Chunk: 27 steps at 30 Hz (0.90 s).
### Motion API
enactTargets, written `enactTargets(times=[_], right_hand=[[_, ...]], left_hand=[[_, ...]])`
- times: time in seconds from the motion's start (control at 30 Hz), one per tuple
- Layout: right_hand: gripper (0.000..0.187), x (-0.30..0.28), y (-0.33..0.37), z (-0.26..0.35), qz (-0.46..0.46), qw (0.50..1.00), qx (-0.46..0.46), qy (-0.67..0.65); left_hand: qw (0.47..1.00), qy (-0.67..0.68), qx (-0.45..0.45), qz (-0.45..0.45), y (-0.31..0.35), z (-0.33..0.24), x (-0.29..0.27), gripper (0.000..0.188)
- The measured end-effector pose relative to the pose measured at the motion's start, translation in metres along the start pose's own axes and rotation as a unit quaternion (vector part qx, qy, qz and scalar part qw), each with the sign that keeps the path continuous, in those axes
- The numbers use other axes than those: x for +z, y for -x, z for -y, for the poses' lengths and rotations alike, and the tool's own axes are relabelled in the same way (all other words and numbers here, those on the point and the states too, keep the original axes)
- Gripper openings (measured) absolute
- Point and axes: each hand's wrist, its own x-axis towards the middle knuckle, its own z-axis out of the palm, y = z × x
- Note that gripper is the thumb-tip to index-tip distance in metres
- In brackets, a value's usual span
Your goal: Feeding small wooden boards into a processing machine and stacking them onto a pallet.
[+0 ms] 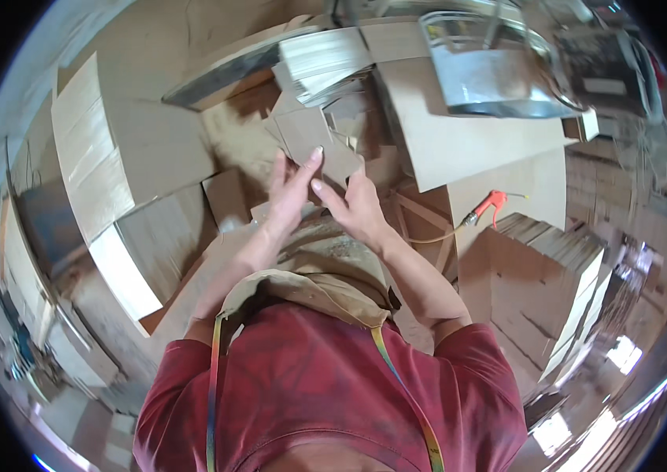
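Together, left hand [290, 193], right hand [354, 206], grips pinching flat cardboard piece [314, 141], pointing away

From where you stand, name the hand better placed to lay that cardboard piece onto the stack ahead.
Probably the left hand: its fingers reach furthest up the cardboard piece, toward the grey-edged stack. The right hand grips the piece's lower edge, nearer the body.

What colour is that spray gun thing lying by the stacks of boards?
The spray gun is orange-red with a metal tip, seen best in the head view, right of the hands.
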Motion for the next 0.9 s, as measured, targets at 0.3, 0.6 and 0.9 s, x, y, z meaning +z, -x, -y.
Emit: enactTargets(times=[0.3,0.6,0.9], right_hand=[[0.051,-0.147,0.009,0.003,-0.151,0.964,0.023,0.217],[0.064,-0.141,-0.005,-0.065,-0.141,0.934,-0.141,0.295],[0.059,-0.107,0.009,-0.070,-0.296,0.850,-0.110,0.422]], left_hand=[[0.963,0.071,0.199,0.170,-0.052,0.006,0.099,0.076],[0.932,-0.173,0.235,0.217,-0.113,0.032,0.095,0.078],[0.864,-0.336,0.299,0.227,-0.074,0.017,0.135,0.059]])
